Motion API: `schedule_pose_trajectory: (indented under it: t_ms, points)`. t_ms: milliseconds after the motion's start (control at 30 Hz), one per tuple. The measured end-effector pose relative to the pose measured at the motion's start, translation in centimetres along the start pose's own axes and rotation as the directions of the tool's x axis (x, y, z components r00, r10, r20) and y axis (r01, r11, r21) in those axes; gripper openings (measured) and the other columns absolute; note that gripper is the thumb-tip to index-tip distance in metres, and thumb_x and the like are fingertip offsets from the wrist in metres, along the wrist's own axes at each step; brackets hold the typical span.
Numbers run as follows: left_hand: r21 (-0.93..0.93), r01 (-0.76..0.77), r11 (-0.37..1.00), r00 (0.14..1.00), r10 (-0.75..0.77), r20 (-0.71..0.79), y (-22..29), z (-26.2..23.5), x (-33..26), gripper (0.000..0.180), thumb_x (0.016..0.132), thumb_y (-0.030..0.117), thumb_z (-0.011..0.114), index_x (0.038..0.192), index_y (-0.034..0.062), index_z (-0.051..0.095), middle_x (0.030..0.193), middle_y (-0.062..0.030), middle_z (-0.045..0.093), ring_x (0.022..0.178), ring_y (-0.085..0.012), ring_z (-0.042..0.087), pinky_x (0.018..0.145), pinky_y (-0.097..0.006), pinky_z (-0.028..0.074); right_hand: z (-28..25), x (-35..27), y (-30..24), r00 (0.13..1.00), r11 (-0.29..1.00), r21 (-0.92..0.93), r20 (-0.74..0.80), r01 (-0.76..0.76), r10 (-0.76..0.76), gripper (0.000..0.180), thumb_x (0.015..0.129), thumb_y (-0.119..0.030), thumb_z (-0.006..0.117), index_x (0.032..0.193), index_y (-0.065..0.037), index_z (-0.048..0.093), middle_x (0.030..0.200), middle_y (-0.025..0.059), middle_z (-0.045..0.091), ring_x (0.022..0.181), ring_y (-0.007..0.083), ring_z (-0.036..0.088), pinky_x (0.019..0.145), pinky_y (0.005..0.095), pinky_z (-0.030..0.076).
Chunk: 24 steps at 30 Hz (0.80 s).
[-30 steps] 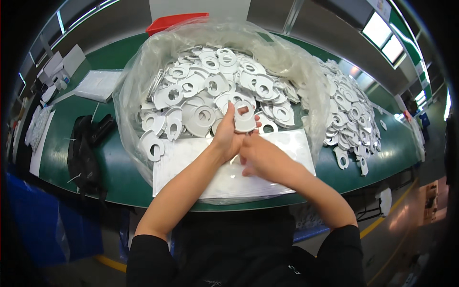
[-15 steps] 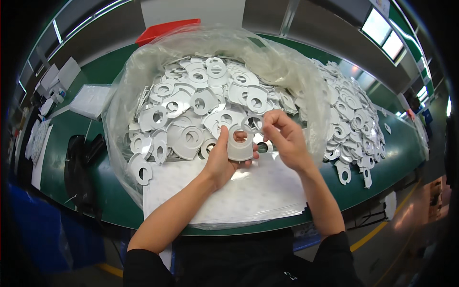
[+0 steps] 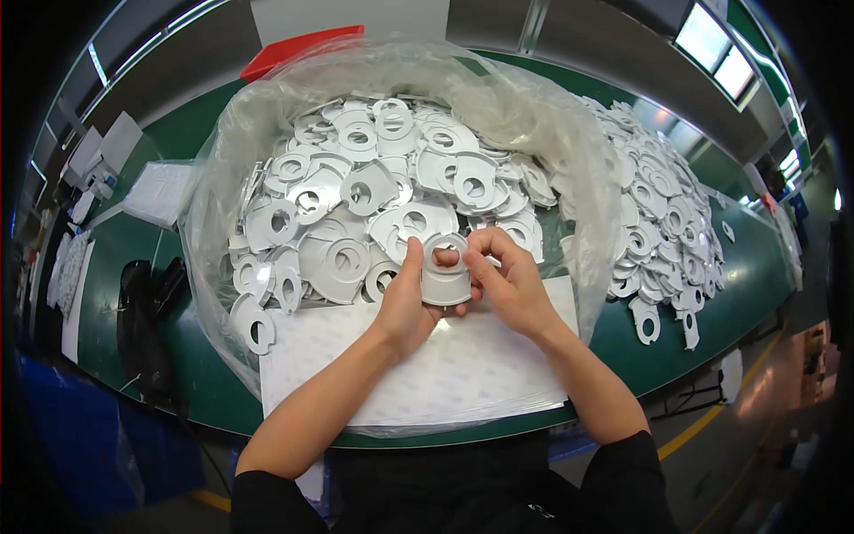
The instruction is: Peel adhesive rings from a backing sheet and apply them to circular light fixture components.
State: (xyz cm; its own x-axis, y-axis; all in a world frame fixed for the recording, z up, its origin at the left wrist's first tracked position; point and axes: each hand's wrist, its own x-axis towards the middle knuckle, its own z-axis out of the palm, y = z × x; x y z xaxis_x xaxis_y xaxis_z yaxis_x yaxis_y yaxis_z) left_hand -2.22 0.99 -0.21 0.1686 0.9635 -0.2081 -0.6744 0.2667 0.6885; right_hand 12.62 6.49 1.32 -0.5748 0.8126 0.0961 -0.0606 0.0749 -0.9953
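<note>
Across a green table (image 3: 734, 311), a clear plastic bag (image 3: 534, 111) is lying opened wide; to its right, a heap of pale, holed parts (image 3: 663, 218) is resting on the surface. At left, a black object (image 3: 142, 329) is lying nearer the front than a flat white package (image 3: 160, 193). A red bin (image 3: 298, 52) is standing at the far edge.
</note>
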Motion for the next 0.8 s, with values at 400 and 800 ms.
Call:
schedule_pose_trajectory:
  t_ms: [400,800]
  points:
    - [0.013,-0.020,1.000,1.000,0.020,0.009,0.04,0.09,-0.35,0.057,0.098,0.052,0.020,0.112,0.0037,0.047,0.094,-0.0132,0.060,0.080,-0.0200,0.061,0.062,-0.028,0.046,-0.62,0.10,-0.23,0.993,0.988,0.120,-0.066,-0.094,0.102,0.027,0.097,-0.027,0.048,0.102,-0.002,0.057,0.083,0.0005,0.053,0.065,0.0063,0.050,0.061,0.0186,0.043]
    - [0.292,-0.045,0.955,0.992,0.076,-0.096,-0.09,0.94,-0.79,0.042,0.098,0.042,0.034,0.117,0.0056,0.042,0.091,-0.0114,0.059,0.077,-0.0174,0.060,0.059,-0.026,0.046,-0.63,0.07,-0.72,0.992,0.985,0.164,-0.103,-0.056,0.074,0.025,0.096,-0.027,0.050,0.102,-0.004,0.059,0.084,-0.0017,0.053,0.067,0.0040,0.046,0.061,0.0168,0.039]
